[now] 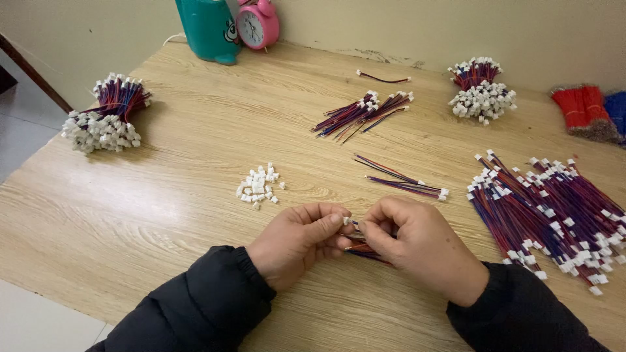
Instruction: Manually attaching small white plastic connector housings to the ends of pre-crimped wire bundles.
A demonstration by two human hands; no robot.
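My left hand (297, 238) and my right hand (417, 244) meet over the near part of the wooden table (163, 215). Together they pinch a short red, blue and black wire lead (365, 251) with a small white connector (347, 221) at its tip. The left fingertips hold the connector end; the right hand grips the wires, whose loose ends poke out under it. A small pile of white connector housings (259, 186) lies just beyond the left hand. A few finished leads (407, 182) lie beyond the right hand.
A big spread of wire leads (554, 215) lies at the right. Bundled leads sit at far left (104, 117), far right (481, 88) and middle back (362, 112). Red wires (580, 111), a teal container (208, 29) and a pink alarm clock (257, 25) stand at the back.
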